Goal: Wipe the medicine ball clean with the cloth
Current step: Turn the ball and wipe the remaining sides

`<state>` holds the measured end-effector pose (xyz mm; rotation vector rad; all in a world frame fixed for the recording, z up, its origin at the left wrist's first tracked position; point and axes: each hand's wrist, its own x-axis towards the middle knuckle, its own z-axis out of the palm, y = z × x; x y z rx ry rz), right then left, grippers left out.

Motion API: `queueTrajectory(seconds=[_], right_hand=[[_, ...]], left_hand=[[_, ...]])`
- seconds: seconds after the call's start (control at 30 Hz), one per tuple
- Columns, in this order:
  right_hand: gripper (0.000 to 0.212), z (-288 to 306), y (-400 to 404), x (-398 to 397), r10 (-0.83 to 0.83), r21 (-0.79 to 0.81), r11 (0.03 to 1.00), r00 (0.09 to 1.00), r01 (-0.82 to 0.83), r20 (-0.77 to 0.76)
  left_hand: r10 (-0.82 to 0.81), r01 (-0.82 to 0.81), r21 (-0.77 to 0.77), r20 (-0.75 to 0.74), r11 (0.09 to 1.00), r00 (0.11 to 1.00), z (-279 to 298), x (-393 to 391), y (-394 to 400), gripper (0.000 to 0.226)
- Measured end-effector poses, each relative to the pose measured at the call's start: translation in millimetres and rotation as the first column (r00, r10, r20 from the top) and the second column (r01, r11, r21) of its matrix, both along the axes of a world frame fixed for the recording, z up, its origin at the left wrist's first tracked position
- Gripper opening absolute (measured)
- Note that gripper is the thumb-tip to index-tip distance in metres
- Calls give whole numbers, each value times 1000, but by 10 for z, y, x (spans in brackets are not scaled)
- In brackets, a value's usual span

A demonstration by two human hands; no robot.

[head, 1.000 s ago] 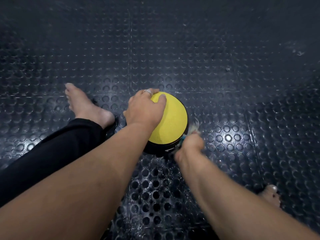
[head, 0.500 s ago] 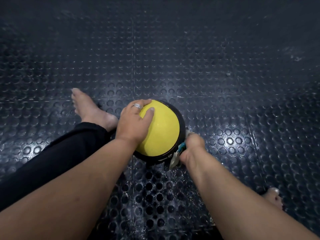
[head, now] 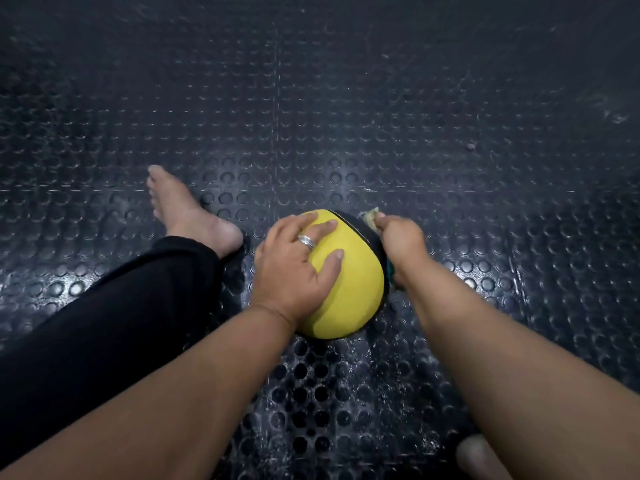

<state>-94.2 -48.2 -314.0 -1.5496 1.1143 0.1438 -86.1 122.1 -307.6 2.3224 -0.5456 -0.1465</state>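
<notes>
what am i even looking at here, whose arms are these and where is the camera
There is no machine here: these are a person's own two bare arms, filmed by a wide-angle camera worn on their head, looking forward and down. That is why the arms seem to grow out of the bottom of the picture.

The person sits on a dark studded rubber floor, with one leg in black trousers and a bare foot stretched out to the left.

Between the hands lies a yellow and black medicine ball. The left hand, which wears a ring, rests spread on top of the ball to steady it. The right hand grips a cloth and presses it against the ball's black side to wipe it.
</notes>
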Motion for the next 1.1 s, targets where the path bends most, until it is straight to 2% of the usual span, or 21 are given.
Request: queueTrajectory(seconds=[0.13, 0.2, 0.23, 0.33, 0.4, 0.43, 0.53, 0.6, 0.7, 0.77, 0.83, 0.97, 1.1], right_hand=[[28, 200, 347, -179, 158, -275, 958, 950, -82, 267], [30, 292, 425, -250, 285, -484, 862, 934, -152, 213], [28, 302, 390, -222, 325, -532, 823, 934, -200, 152], [34, 306, 171, 158, 462, -467, 779, 886, -418, -23], [29, 255, 106, 378, 541, -334, 782, 839, -526, -53], [29, 241, 83, 429, 579, -339, 746, 810, -573, -93], [31, 230, 43, 288, 561, -398, 759, 828, -515, -2], [29, 218, 22, 32, 478, -439, 796, 878, -417, 33], [28, 237, -38, -449, 322, -445, 855, 945, -265, 56], [30, 296, -34, -728, 250, -447, 871, 967, -202, 50], [30, 359, -1, -972, 228, -434, 880, 973, -191, 34], [30, 445, 19, -1245, 245, -429, 871, 968, -241, -46], [30, 534, 26, -1295, 77, -369, 926, 997, -74, -5]], left_hand=[[2, -4, -47, -41, 999, 999, -2, 164, 69, 55], [-9, 8, -35, -21, 999, 1000, -4, 166, 23, 54], [-16, 16, -20, -16, 1000, 1000, -16, 107, -1, 54], [-50, 47, 47, 61, 998, 997, -29, -68, -59, 52], [-56, 48, 74, 105, 996, 993, -26, -121, -85, 51], [-49, 42, 76, 91, 996, 995, -11, -104, -109, 53], [-41, 43, 118, -15, 992, 999, 87, -11, -183, 62], [-122, 131, 207, -55, 970, 991, 147, -18, -226, 66], [-318, 321, 372, -73, 871, 945, 250, -131, -331, 56], [-351, 352, 431, -84, 831, 933, 304, -114, -427, 49], [-348, 360, 448, -112, 818, 931, 369, -75, -498, 48], [-434, 434, 550, -139, 713, 890, 456, -148, -501, 50], [-316, 416, 462, -281, 783, 906, 580, -363, -409, 55]])
